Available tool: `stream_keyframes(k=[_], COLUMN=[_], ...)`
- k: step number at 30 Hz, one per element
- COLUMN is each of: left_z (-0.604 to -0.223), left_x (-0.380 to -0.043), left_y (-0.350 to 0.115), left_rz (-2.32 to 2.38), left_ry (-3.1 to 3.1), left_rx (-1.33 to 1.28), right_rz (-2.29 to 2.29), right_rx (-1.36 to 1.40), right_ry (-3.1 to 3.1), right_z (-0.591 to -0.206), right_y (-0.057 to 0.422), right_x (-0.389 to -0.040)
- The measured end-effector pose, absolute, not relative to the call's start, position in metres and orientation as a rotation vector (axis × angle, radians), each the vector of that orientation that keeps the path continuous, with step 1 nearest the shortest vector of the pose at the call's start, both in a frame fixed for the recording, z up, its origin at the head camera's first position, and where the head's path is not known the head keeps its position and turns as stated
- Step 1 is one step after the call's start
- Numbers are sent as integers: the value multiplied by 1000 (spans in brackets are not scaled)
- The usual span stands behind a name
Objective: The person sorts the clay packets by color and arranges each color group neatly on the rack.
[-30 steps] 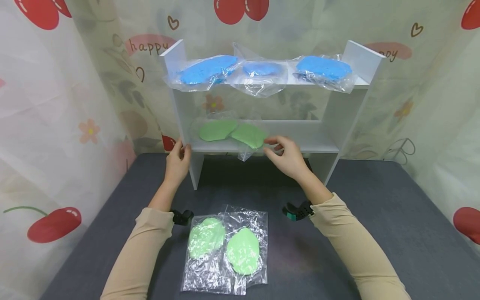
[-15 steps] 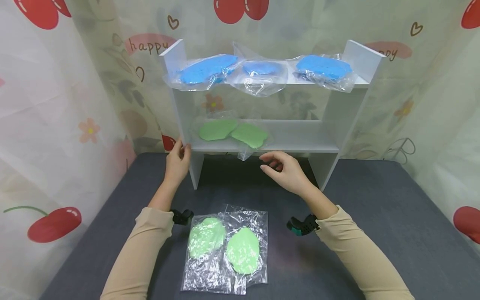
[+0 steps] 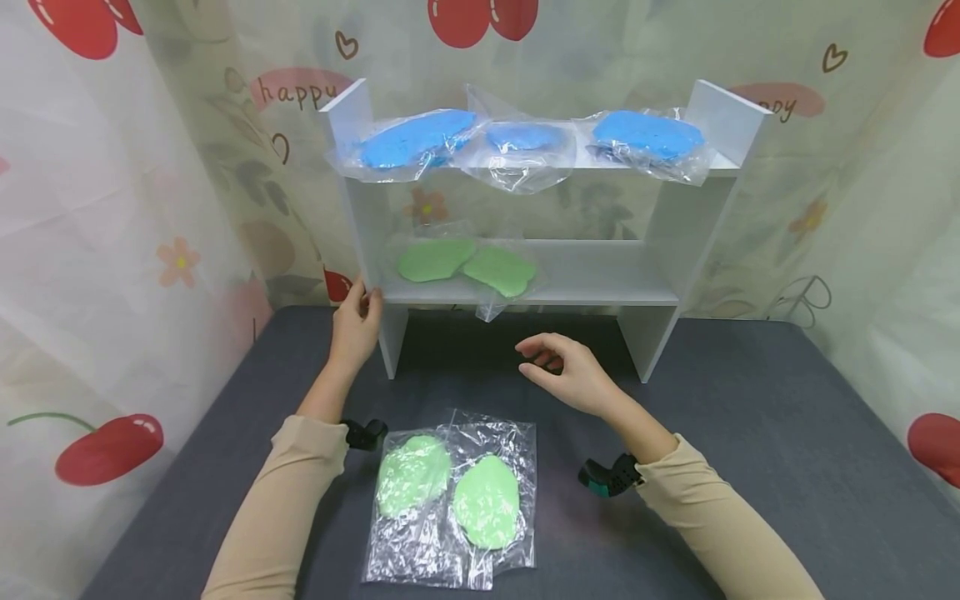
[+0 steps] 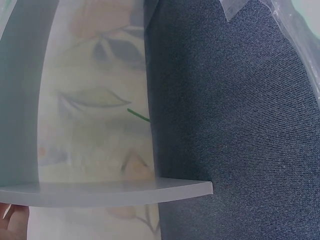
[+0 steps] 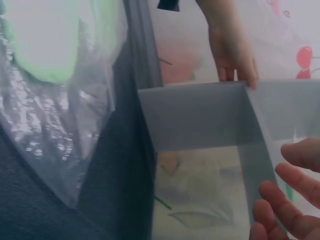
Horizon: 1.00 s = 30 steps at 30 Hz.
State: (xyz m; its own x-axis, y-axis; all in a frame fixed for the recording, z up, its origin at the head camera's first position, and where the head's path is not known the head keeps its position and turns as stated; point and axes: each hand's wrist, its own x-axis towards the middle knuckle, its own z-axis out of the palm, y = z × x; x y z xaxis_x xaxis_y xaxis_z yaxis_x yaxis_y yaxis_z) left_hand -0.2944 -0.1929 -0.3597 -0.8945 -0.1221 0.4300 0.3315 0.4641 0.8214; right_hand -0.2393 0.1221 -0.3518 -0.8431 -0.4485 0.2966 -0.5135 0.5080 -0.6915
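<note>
In the head view, a white two-tier shelf (image 3: 600, 271) stands at the back of the dark table. My left hand (image 3: 356, 329) holds its left side panel, thumb at the front edge and fingers along the outside. My right hand (image 3: 568, 371) hovers in front of the lower tier, fingers loosely bent, holding nothing. Two clear bags with flat green pieces (image 3: 500, 271) lie overlapping on the lower tier's left half, one corner hanging over the edge. Nearer me, clear bags with a rounded green piece (image 3: 412, 477) and a leaf-shaped green piece (image 3: 487, 502) lie on the table.
Along the upper tier sit three clear bags with blue pieces: left (image 3: 420, 140), middle (image 3: 525, 137) and right (image 3: 648, 135), their plastic overhanging the front. Printed curtains (image 3: 187, 350) surround the table (image 3: 750, 417). A thin cable (image 3: 813, 296) lies at the back right.
My right hand has let go of the right-hand green piece's bag on the lower tier and drawn back down toward me. My left hand and the bags have stayed in place.
</note>
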Motion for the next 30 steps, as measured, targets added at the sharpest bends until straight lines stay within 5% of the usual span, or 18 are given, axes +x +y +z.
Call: stream_keyframes(k=[30], left_z=[-358], left_x=[-293], left_y=[-192], left_rz=[-1388], left_ry=[-2309], left_rx=[-154], right_rz=[1242], right_rx=[1208], right_ry=[-2891], right_z=[-405], right_y=[118], right_x=[-225])
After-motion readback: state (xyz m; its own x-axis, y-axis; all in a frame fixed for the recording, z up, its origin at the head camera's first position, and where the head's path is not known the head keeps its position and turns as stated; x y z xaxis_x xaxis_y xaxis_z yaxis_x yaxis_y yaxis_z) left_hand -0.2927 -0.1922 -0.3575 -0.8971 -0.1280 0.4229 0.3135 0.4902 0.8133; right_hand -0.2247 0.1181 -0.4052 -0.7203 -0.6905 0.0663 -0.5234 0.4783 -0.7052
